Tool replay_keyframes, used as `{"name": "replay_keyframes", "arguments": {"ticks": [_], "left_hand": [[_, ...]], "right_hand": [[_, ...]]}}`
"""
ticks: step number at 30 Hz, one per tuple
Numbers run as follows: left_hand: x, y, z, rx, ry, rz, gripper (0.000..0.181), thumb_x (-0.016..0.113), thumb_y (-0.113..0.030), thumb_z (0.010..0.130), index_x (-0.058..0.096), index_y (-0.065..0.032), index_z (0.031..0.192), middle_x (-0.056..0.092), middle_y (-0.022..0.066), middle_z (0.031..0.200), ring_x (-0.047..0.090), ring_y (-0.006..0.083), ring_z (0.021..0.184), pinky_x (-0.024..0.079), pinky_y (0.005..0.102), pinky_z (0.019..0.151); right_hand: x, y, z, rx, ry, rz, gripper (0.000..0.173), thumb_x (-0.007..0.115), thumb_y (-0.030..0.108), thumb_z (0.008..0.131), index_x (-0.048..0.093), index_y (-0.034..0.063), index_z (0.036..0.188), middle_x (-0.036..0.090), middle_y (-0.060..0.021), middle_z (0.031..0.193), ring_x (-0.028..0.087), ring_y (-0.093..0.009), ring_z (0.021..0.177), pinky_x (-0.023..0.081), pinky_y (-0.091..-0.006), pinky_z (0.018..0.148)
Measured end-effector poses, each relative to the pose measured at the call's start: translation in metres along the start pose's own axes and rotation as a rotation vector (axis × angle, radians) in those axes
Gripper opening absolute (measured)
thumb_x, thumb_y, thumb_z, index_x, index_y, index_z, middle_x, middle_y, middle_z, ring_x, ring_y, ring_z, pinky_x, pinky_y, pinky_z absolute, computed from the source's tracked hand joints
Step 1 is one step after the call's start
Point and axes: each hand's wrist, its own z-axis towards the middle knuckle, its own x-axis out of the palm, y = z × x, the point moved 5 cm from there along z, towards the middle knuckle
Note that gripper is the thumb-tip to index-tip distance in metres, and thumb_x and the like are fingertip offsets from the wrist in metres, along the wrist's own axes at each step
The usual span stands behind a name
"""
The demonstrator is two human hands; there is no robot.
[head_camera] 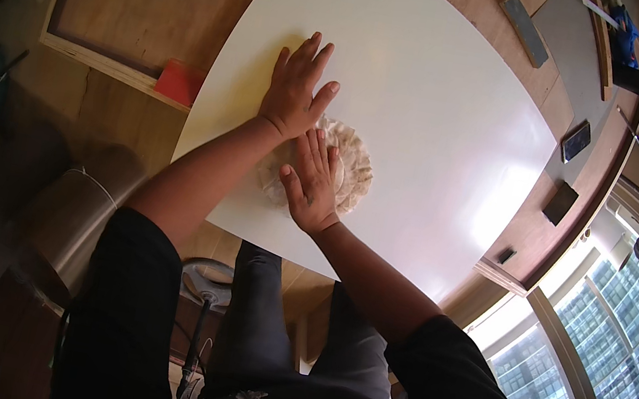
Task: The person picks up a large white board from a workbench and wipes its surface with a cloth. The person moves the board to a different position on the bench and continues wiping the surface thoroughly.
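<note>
A large glossy white panel (pixel 425 109) covers the middle of the workbench before me. On its near part lies a round, pleated, off-white cloth pad (pixel 356 171), brownish in places. My right hand (pixel 315 183) rests flat on the pad's left and middle part, its fingers pointing away from me. Farther up and to the left, my left hand (pixel 300 90) lies palm down with spread fingers on the panel, its wrist just beyond the pad's upper left edge. Neither hand grips anything. The pad's underside and part of its left side are hidden.
A red piece (pixel 180 82) sits on the wooden bench edge at left. Toward the right are a grey block (pixel 525 30), a phone (pixel 576 142), a dark block (pixel 560 203), a small dark piece (pixel 506 255) and a wooden strip (pixel 602 50). A cylindrical container (pixel 94 205) stands lower left.
</note>
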Motion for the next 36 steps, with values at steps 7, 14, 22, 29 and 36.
{"name": "replay_keyframes", "arguments": {"ticks": [7, 14, 22, 29, 36], "left_hand": [[-0.092, -0.016, -0.032, 0.193, 0.159, 0.066, 0.057, 0.055, -0.033, 0.097, 0.043, -0.0053, 0.145, 0.035, 0.0178, 0.156, 0.035, 0.0349, 0.143, 0.023, 0.0559, 0.117], [-0.148, -0.027, -0.154, 0.102, 0.337, 0.123, 0.066, 0.061, -0.033, 0.092, 0.040, -0.0052, 0.147, 0.032, 0.0199, 0.157, 0.030, 0.0395, 0.145, 0.016, 0.0599, 0.117], [-0.236, -0.069, -0.338, -0.535, 0.310, 0.045, 0.064, 0.054, -0.035, 0.097, 0.037, 0.0049, 0.144, 0.032, 0.0277, 0.154, 0.028, 0.0423, 0.145, 0.015, 0.0583, 0.118], [-0.203, -0.111, -0.396, -0.871, 0.103, -0.259, 0.060, 0.057, -0.029, 0.098, 0.039, 0.0051, 0.144, 0.036, 0.0262, 0.152, 0.034, 0.0412, 0.143, 0.024, 0.0536, 0.117], [-0.138, -0.072, -0.280, -0.461, 0.101, -0.287, 0.056, 0.062, -0.027, 0.095, 0.046, -0.0026, 0.142, 0.045, 0.0192, 0.149, 0.040, 0.0376, 0.140, 0.026, 0.0559, 0.115]], "right_hand": [[-0.042, -0.004, -0.044, -0.063, 0.109, -0.323, 0.062, 0.059, 0.020, 0.093, 0.038, 0.0076, 0.150, 0.029, -0.0181, 0.160, 0.021, -0.039, 0.150, 0.015, -0.0537, 0.120], [-0.082, -0.025, -0.067, 0.032, 0.021, -0.376, 0.059, 0.066, 0.016, 0.090, 0.045, 0.0079, 0.145, 0.033, -0.0191, 0.157, 0.025, -0.043, 0.147, 0.021, -0.0587, 0.117], [-0.151, -0.094, 0.004, -0.020, -0.306, -0.513, 0.050, 0.061, 0.023, 0.096, 0.049, 0.0095, 0.142, 0.034, -0.0187, 0.157, 0.027, -0.040, 0.147, 0.026, -0.0528, 0.118], [-0.149, -0.129, 0.071, 0.209, -0.494, -0.628, 0.061, 0.045, 0.049, 0.100, 0.038, 0.0172, 0.151, 0.022, -0.0166, 0.163, 0.016, -0.035, 0.151, 0.012, -0.0544, 0.121], [-0.145, -0.131, 0.073, 0.253, -0.493, -0.653, 0.066, 0.041, 0.056, 0.099, 0.037, 0.0163, 0.152, 0.024, -0.0150, 0.162, 0.018, -0.033, 0.151, 0.011, -0.0554, 0.121]]}}
